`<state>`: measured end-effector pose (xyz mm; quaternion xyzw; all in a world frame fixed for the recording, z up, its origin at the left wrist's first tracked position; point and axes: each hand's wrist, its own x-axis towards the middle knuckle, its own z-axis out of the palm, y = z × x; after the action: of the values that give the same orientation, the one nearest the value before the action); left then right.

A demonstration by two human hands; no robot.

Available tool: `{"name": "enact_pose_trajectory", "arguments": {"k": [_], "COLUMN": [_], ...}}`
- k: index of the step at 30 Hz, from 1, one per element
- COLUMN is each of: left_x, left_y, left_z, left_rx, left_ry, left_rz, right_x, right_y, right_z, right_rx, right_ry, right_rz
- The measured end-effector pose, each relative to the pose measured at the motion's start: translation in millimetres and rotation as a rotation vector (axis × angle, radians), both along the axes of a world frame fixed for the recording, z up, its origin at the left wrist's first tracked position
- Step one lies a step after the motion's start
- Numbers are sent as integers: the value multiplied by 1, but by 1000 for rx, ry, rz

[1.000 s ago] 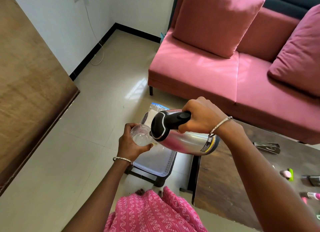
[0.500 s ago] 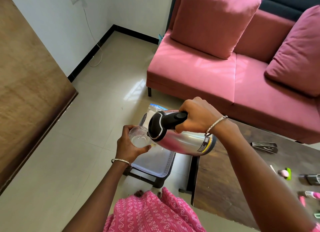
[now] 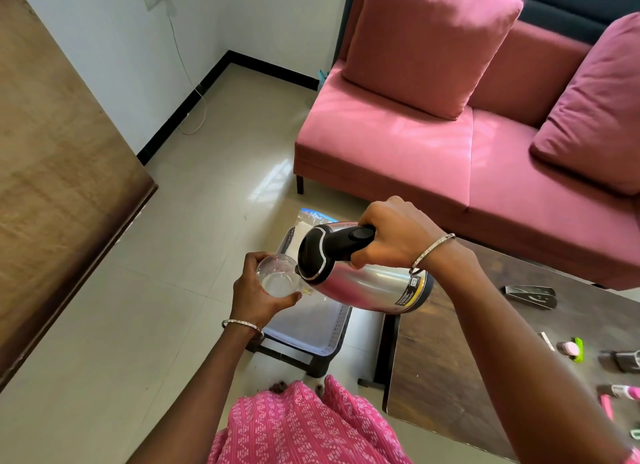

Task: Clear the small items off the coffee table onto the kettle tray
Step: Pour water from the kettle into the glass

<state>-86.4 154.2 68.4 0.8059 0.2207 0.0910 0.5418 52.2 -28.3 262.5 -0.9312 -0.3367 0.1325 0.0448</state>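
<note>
My right hand (image 3: 391, 236) grips the black handle of a steel kettle (image 3: 374, 283), which is tipped far over with its spout at a clear glass (image 3: 277, 274). My left hand (image 3: 254, 295) holds that glass from below, with water in it. Both hang above a silver tray (image 3: 313, 337) on a low black stand. On the dark wooden coffee table (image 3: 446, 377) to the right lie small items: a pink and green piece (image 3: 573, 348), a grey object (image 3: 623, 359), a pink and white tube (image 3: 625, 391) and a dark metal stand (image 3: 530, 295).
A pink sofa (image 3: 433, 144) with cushions runs behind the coffee table. A brown wooden panel (image 3: 52, 172) fills the left. A white cable (image 3: 194, 110) hangs from a wall socket to the tiled floor. A plastic packet (image 3: 311, 219) lies at the tray's far end.
The kettle stays tipped at the glass, and both hands hold their places. The view has shifted only slightly.
</note>
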Motion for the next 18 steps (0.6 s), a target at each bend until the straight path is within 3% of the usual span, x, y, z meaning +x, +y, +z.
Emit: {"name": "enact_pose_trajectory", "arguments": {"k": [18], "left_x": [3], "left_y": [-3], "left_z": [1], "left_rx": [-4], "left_ry": [8], "left_rz": [-11], "right_x": [3], "right_y": [-3], "right_z": [1], "right_rx": [3], "right_ry": [4], "right_rz": [-9]}}
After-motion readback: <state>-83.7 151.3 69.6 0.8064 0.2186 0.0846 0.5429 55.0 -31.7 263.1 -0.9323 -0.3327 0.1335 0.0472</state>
